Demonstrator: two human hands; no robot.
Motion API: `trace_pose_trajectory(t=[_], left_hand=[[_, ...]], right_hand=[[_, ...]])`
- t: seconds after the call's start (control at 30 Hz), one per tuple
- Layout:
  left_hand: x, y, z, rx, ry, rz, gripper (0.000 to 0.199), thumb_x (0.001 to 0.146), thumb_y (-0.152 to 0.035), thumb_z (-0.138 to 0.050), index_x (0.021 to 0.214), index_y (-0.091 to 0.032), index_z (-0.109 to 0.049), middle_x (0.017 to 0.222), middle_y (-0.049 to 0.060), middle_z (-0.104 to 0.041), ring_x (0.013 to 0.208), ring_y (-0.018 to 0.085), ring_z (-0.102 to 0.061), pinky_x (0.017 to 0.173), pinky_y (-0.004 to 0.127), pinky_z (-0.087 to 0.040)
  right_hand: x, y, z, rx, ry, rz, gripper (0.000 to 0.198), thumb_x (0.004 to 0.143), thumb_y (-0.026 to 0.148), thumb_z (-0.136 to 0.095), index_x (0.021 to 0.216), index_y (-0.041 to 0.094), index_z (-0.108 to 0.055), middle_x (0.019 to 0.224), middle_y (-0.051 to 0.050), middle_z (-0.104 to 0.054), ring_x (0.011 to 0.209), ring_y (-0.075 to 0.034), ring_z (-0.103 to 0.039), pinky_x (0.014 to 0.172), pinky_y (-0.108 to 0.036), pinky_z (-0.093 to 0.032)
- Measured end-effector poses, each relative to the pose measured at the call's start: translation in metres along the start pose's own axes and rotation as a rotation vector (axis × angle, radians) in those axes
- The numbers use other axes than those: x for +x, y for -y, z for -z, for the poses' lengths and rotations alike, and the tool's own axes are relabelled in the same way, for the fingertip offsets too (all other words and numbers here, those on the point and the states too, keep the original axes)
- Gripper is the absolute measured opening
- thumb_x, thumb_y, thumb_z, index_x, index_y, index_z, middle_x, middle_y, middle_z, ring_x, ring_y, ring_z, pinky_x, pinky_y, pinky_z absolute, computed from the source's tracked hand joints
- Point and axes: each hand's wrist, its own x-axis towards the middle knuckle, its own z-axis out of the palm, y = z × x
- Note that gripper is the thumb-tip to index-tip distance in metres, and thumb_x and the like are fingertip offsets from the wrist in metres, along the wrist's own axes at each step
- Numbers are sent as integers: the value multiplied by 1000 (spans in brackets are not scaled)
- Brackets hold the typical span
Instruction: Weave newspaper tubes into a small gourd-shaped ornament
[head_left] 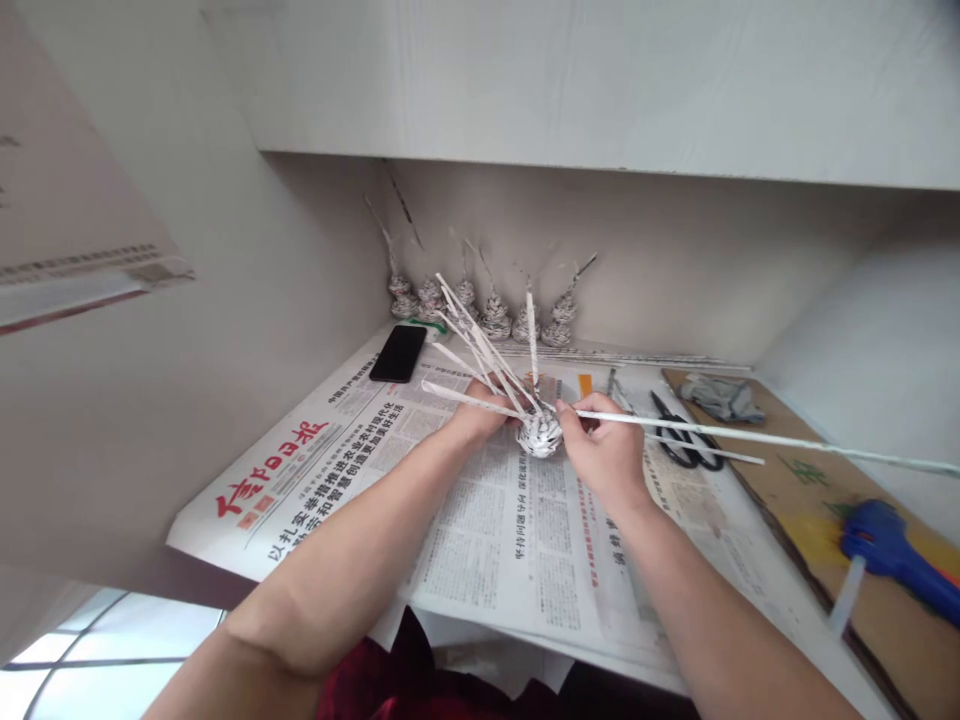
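Observation:
A small round piece woven from rolled newspaper strips [541,440] rests low over the table, with several loose paper strips [480,345] fanning up and out from its top. My left hand [487,405] is closed on its far left side, the fingers partly hidden behind strips and weave. At its right edge my right hand [606,440] pinches a long rolled paper strip [735,430]. That strip runs from the top of the woven piece out past the right edge of the view.
Spread newspaper [465,540] covers the table. Along the back wall stand several gourd-shaped woven pieces [496,318]. A black phone [398,353] lies at left. On the right are black-handled scissors [675,440], a cardboard sheet [825,540], a crumpled grey wad [721,397] and a blue glue gun [892,545].

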Motion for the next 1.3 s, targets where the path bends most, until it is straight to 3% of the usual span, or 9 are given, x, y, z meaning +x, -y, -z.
trace_pose_trajectory(t=[0.23, 0.53, 0.7, 0.9, 1.07, 1.3], left_hand=[[2, 3, 0, 34, -55, -75, 16, 56, -19, -75, 70, -14, -69, 70, 3, -69, 66, 15, -61, 66, 27, -49], [0, 3, 0, -22, -38, -60, 17, 54, -19, -76, 65, -14, -64, 65, 0, -65, 61, 13, -58, 62, 26, -46], [1, 6, -2, -31, -42, -17, 16, 56, -23, -72, 65, -14, -62, 55, -2, -59, 49, 11, -50, 50, 24, -39], [1, 6, -1, -6, -71, -115, 18, 57, -21, -75, 65, -14, -62, 65, 0, -62, 62, 12, -56, 63, 26, -45], [6, 8, 3, 1, 4, -119, 20, 59, -25, -77, 66, -15, -61, 63, -1, -61, 59, 12, -54, 59, 25, -43], [3, 5, 3, -19, -12, -31, 21, 58, -23, -76, 72, -13, -63, 68, 0, -62, 61, 11, -56, 60, 24, -45]], right_hand=[[1, -7, -1, 14, 79, -101, 29, 79, 46, -62, 64, 22, -55, 53, 3, -58, 49, -14, -52, 52, -26, -36], [2, -11, -3, 1, 121, -146, 26, 79, 46, -60, 70, 22, -60, 68, -2, -68, 59, -18, -58, 60, -29, -41], [3, -16, -9, 160, 102, -220, 25, 76, 46, -63, 72, 21, -63, 76, -4, -70, 70, -20, -62, 68, -31, -43], [4, -18, -16, 461, 66, -471, 31, 65, 49, -71, 71, 21, -60, 61, -1, -64, 58, -18, -57, 57, -29, -42], [4, -17, -14, 465, 44, -381, 30, 68, 47, -72, 70, 20, -60, 62, 1, -63, 59, -15, -54, 58, -26, -40], [4, -19, -13, 484, 33, -316, 27, 71, 45, -71, 71, 20, -62, 62, 2, -62, 59, -14, -54, 58, -25, -38]])
